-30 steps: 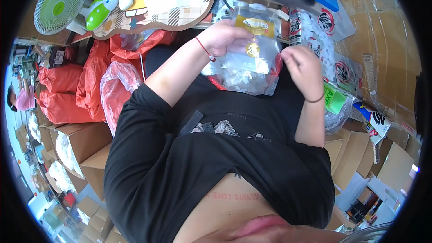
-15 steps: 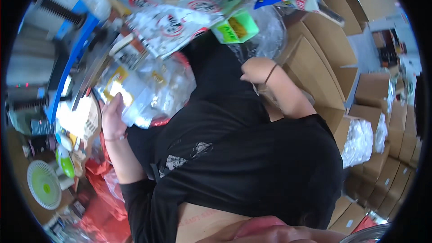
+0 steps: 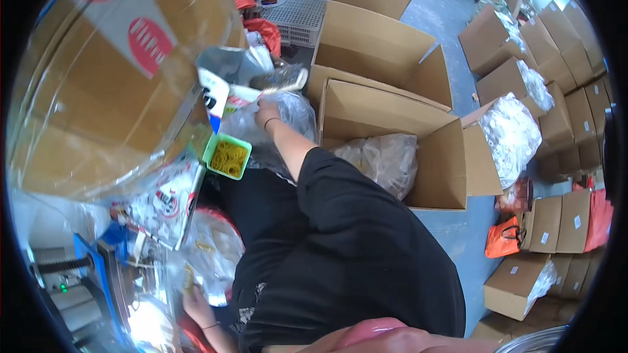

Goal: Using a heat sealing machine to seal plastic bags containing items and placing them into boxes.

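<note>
Seemingly, a fetching step was in hand: the right hand (image 3: 265,114) was stretched far out and closed on a flat packet (image 3: 258,95) drawn from the clear bags (image 3: 288,114) just beneath it, beside an open box (image 3: 392,150). A firm pinch and a clean lift were judged to be needed next. The left hand (image 3: 196,301), low by the body, was held against a clear bag (image 3: 209,255); its grip could not be told through glare.
</note>
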`<move>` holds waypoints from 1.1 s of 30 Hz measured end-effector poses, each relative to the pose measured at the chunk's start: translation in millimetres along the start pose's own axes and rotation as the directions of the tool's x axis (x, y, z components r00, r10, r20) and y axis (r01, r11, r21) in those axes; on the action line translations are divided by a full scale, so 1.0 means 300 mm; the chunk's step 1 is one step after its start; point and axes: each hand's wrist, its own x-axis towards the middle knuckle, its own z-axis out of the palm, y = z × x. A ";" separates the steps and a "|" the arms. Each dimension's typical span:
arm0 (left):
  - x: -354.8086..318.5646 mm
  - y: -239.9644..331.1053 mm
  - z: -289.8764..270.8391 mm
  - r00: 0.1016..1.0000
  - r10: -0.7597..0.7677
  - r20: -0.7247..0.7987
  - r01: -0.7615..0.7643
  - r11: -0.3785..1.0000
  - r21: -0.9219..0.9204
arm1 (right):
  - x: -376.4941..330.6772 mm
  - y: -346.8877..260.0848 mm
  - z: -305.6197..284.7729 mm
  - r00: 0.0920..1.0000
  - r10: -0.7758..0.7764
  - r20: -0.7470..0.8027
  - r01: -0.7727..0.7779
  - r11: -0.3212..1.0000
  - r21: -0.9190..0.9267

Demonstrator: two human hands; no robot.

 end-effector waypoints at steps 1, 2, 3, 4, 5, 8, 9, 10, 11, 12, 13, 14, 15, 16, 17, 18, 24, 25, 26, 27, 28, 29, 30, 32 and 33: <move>0.007 0.004 0.051 0.990 0.141 -0.028 -0.128 0.957 0.261 | 0.007 0.011 0.012 0.998 0.047 -0.038 -0.039 0.982 0.185; -0.011 0.005 0.097 0.970 0.244 0.000 -0.227 0.902 0.367 | 0.021 0.028 0.022 0.993 0.095 -0.066 -0.065 0.929 0.365; -0.025 0.046 0.146 0.942 0.334 0.040 -0.314 0.829 0.462 | 0.028 0.049 0.016 0.991 0.111 -0.070 -0.078 0.928 0.364; -0.024 0.027 0.141 0.944 0.329 0.037 -0.307 0.826 0.473 | 0.021 0.022 0.017 0.987 0.135 -0.083 -0.092 0.915 0.393; -0.033 -0.015 0.141 0.961 0.246 0.125 -0.276 0.856 0.438 | 0.015 -0.011 0.021 0.983 0.156 -0.092 -0.104 0.901 0.421; -0.016 -0.086 0.163 0.943 0.098 0.317 -0.215 0.909 0.358 | 0.071 0.013 0.081 0.974 0.179 -0.141 -0.100 0.892 0.441; 0.003 -0.083 0.169 0.925 0.119 0.362 -0.252 0.904 0.346 | 0.106 0.056 0.120 0.966 0.181 -0.183 -0.086 0.897 0.433; 0.020 -0.080 0.176 0.903 0.139 0.406 -0.288 0.898 0.333 | 0.136 0.097 0.158 0.957 0.182 -0.226 -0.072 0.903 0.423; 0.039 -0.073 0.186 0.878 0.163 0.449 -0.326 0.891 0.314 | 0.164 0.134 0.194 0.952 0.193 -0.236 -0.080 0.904 0.420; 0.065 -0.063 0.203 0.869 0.182 0.461 -0.346 0.888 0.303 | 0.192 0.179 0.219 0.936 0.172 -0.307 -0.032 0.909 0.415; 0.102 -0.049 0.226 0.857 0.203 0.473 -0.371 0.881 0.293 | 0.216 0.235 0.235 0.911 0.157 -0.380 0.011 0.914 0.405; 0.099 -0.047 0.224 0.863 0.195 0.466 -0.362 0.882 0.303 | 0.213 0.212 0.239 0.895 0.115 -0.432 0.075 0.914 0.400; 0.107 -0.039 0.228 0.864 0.196 0.463 -0.363 0.880 0.307 | 0.204 0.217 0.228 0.892 0.118 -0.435 0.074 0.913 0.400; 0.071 -0.053 0.203 0.882 0.163 0.442 -0.329 0.885 0.329 | 0.154 0.133 0.214 0.947 0.116 -0.299 0.070 0.835 0.546; 0.037 -0.063 0.180 0.894 0.129 0.428 -0.292 0.894 0.340 | 0.099 0.061 0.176 0.983 0.092 -0.160 0.040 0.741 0.670; 0.032 -0.059 0.178 0.896 0.123 0.427 -0.283 0.899 0.335 | 0.073 0.044 0.123 0.997 0.071 -0.042 -0.013 0.640 0.768; 0.048 0.019 0.180 0.884 0.119 0.453 -0.264 0.925 0.273 | -0.015 0.067 -0.161 0.965 0.235 0.113 -0.153 0.159 0.975; 0.055 0.034 0.179 0.880 0.110 0.461 -0.263 0.923 0.282 | -0.030 0.082 -0.200 0.967 0.240 0.080 -0.092 0.038 0.995; 0.050 0.048 0.173 0.879 0.098 0.466 -0.257 0.922 0.291 | -0.055 0.088 -0.241 0.969 0.242 0.050 -0.031 -0.081 0.996; 0.043 0.061 0.168 0.878 0.082 0.472 -0.248 0.920 0.302 | -0.088 0.091 -0.279 0.969 0.241 0.045 -0.027 -0.079 0.997; 0.031 0.069 0.160 0.880 0.080 0.468 -0.244 0.922 0.301 | -0.133 0.082 -0.323 0.983 0.183 0.008 -0.004 -0.026 1.000; 0.020 0.078 0.154 0.876 0.085 0.475 -0.248 0.924 0.292 | -0.180 0.075 -0.367 0.992 0.122 -0.024 0.021 0.026 0.999; 0.006 0.089 0.142 0.874 0.088 0.477 -0.247 0.927 0.283 | -0.233 0.065 -0.424 0.997 0.052 -0.054 0.050 0.077 0.996; -0.035 0.109 0.107 0.872 0.111 0.476 -0.258 0.932 0.255 | -0.337 0.073 -0.522 0.953 -0.248 -0.174 0.277 0.475 0.835; -0.068 0.135 0.080 0.873 0.129 0.470 -0.264 0.935 0.235 | -0.396 0.088 -0.592 0.885 -0.460 -0.068 0.291 0.434 0.852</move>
